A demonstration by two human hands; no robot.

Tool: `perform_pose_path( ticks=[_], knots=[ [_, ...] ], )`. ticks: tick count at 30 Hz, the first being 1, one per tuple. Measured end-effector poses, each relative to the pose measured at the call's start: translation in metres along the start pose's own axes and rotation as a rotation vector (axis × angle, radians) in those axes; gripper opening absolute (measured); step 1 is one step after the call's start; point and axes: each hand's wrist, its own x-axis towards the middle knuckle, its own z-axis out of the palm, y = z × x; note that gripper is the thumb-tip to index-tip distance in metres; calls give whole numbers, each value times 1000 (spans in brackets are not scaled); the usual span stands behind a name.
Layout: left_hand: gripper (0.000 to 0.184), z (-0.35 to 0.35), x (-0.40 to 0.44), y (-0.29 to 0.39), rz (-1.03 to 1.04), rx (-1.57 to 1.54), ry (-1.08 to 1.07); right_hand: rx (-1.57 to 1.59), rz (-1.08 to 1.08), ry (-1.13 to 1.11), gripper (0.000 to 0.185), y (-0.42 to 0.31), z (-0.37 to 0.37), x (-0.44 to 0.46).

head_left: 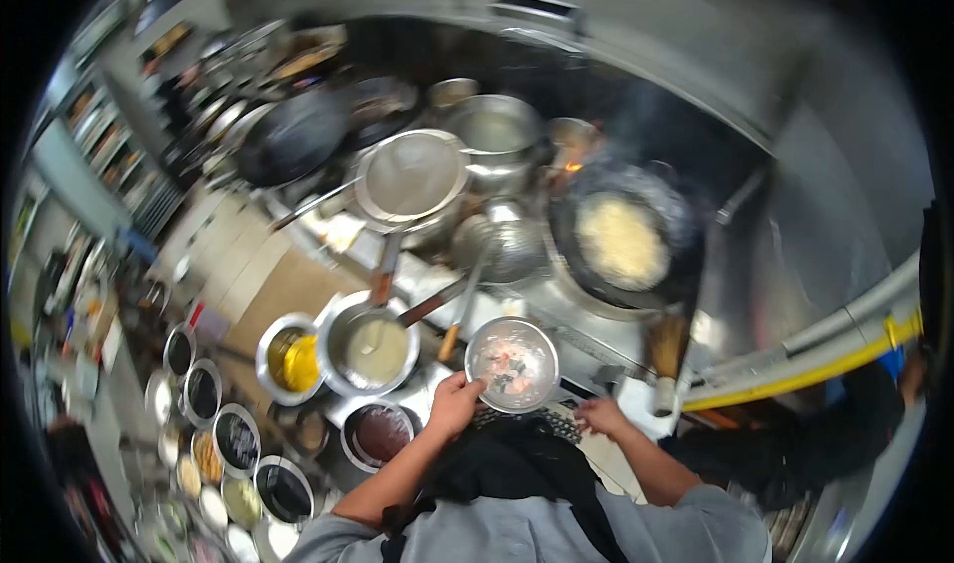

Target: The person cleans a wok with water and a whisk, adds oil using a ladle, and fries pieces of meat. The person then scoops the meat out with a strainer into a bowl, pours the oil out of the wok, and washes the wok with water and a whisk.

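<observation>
A round metal bowl (542,348) is held by its lower-left rim in the left hand (456,405), its opening turned up. Pinkish and dark grey pieces (509,366) are gathered inside, and whitish smears are left on its wall. It is seen against the worktop's (593,338) near edge

A grey wall (696,51) rises behind; pale floor tiles (224,233) lie left; what seems shelving (107,136) blurs beyond.
</observation>
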Motion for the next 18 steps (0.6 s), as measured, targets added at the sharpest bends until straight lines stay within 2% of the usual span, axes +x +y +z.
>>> perform_pose_path(
  ticks=[1, 2, 3, 4, 5, 7, 8, 10, 11, 12, 13, 17, 18],
  knots=[
    [16, -13, -10, -4, 11, -26, 84, 269, 280, -97, 24, 22, 19, 17],
    [16, -26, -22, -10, 58, 9, 90, 566, 459, -190, 32, 46, 30, 39],
    [16, -38, -36, -15, 110, 42, 107, 597, 433, -72, 38, 55, 45, 52],
    [16, -48, -50, -22, 107, 87, 176, 801, 408, -63, 38, 118, 54, 117],
    [17, -59, -61, -37, 97, 134, 226, 699, 400, -152, 38, 115, 60, 132],
    [17, -52, -112, -30, 142, 63, 342, 993, 362, -70, 38, 92, 74, 152],
    [18, -52, -137, -34, 170, 43, 377, 900, 360, -157, 38, 79, 82, 156],
    [20, -44, -180, -52, 115, -53, 529, 1137, 396, -112, 28, 50, 92, 158],
    [20, -30, -204, -48, 97, -101, 621, 1066, 399, -172, 28, 39, 89, 158],
    [20, -29, -217, -74, 82, -147, 673, 886, 389, -200, 18, 36, 88, 156],
    [20, -26, -228, -102, 98, -179, 726, 713, 368, -217, 18, 32, 89, 155],
    [18, -3, -293, -177, 102, -363, 1063, 491, 317, -341, 26, 28, 95, 156],
    [18, 8, -316, -188, 73, -429, 1149, 290, 312, -185, 29, 19, 95, 129]
  ],
)
